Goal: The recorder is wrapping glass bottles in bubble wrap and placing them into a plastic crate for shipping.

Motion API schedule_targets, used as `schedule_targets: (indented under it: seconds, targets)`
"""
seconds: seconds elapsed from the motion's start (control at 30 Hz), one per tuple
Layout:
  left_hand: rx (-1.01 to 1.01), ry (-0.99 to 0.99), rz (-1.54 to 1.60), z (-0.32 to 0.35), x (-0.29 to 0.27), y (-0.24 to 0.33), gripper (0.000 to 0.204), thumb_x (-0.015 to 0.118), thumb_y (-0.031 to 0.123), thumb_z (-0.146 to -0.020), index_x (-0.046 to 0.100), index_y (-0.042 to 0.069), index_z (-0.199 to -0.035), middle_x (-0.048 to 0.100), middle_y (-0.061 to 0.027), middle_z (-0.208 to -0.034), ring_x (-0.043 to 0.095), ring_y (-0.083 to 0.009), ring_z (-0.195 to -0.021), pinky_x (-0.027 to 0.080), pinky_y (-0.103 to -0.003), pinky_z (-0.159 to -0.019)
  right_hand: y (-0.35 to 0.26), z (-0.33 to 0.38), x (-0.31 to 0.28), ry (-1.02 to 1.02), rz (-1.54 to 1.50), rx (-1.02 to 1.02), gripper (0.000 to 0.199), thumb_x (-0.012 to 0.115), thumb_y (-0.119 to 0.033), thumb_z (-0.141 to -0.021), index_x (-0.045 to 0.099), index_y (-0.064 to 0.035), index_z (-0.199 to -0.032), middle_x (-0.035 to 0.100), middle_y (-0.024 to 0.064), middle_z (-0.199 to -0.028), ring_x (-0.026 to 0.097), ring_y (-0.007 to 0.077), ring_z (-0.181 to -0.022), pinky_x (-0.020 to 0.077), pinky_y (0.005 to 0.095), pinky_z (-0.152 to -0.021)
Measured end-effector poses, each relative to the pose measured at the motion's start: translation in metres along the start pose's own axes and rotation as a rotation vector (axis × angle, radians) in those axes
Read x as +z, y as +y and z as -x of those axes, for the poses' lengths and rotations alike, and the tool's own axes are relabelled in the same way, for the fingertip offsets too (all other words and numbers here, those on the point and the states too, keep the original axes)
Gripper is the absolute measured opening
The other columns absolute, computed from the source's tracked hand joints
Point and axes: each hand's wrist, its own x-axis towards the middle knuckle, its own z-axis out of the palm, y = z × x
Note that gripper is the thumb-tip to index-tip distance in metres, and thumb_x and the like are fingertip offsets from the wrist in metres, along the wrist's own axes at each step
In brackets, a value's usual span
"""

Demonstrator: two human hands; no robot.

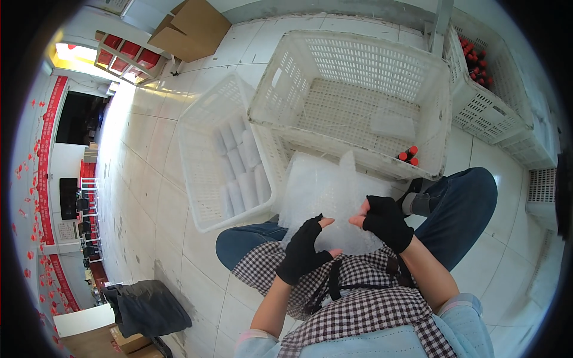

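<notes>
Clear bubble wrap (319, 188) lies in several layers over my lap, against the near wall of a large white crate. My left hand (304, 250), in a black fingerless glove, is closed on its near left edge, with thumb and fingertip showing. My right hand (385, 224), gloved the same way, pinches the wrap at its right side. One narrow flap of the wrap stands up toward the crate. Part of each hand's fingers is hidden by the gloves and the wrap.
The large white crate (358, 128) holds red-capped bottles (408, 156) and a piece of wrap (393, 126). Left of it, a smaller white basket (203, 209) holds several wrapped rolls (242, 161). More crates (492, 113) stand right, one with red-capped bottles. A cardboard box (194, 33) stands behind.
</notes>
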Motion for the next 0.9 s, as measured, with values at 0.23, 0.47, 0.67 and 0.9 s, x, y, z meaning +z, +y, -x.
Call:
schedule_targets:
  seconds: [0.23,0.47,0.67,0.9]
  targets:
    - [-0.282,0.396,0.028,0.011,0.031,-0.074,0.044,0.065,0.019,-0.075,0.047,0.005,-0.113,0.053,-0.0101,-0.103,0.052,-0.0184,-0.094,0.043,-0.030,-0.078,0.009,0.006,-0.015,-0.072,-0.273,0.003,0.025,0.068,-0.013,-0.066,0.061,0.0012,-0.086,0.061,0.0054,-0.071,0.057,0.0103,-0.068,0.0441,0.0234,-0.061]
    - [-1.071,0.148,1.239,-0.001,0.049,-0.081,0.050,0.057,0.032,-0.082,0.039,0.007,-0.121,0.051,-0.0069,-0.093,0.054,-0.0152,-0.082,0.047,-0.027,-0.065,-0.017,0.020,-0.021,-0.246,-1.080,0.246,0.075,0.061,-0.014,-0.061,0.030,0.0060,-0.126,0.044,0.0207,-0.121,0.040,0.0370,-0.115,0.0328,0.0474,-0.097]
    - [-0.236,-0.039,0.732,0.008,0.064,-0.122,0.027,0.051,0.022,-0.085,0.049,0.003,-0.103,0.056,-0.0061,-0.090,0.053,-0.0167,-0.079,0.044,-0.030,-0.063,-0.030,0.014,-0.013,-0.413,-1.231,0.216,0.060,0.061,-0.013,-0.065,0.042,0.0096,-0.117,0.053,0.0211,-0.111,0.053,0.0324,-0.101,0.0389,0.0395,-0.092]
    - [-0.517,0.584,1.121,0.063,-0.028,-0.150,0.034,0.051,0.020,-0.084,0.048,0.000,-0.110,0.056,-0.0075,-0.097,0.054,-0.0157,-0.085,0.046,-0.026,-0.073,-0.032,-0.117,-0.115,-0.041,0.000,-0.002,0.030,0.063,-0.023,-0.072,0.059,-0.0014,-0.093,0.062,0.0092,-0.093,0.061,0.0222,-0.083,0.0475,0.0340,-0.076]
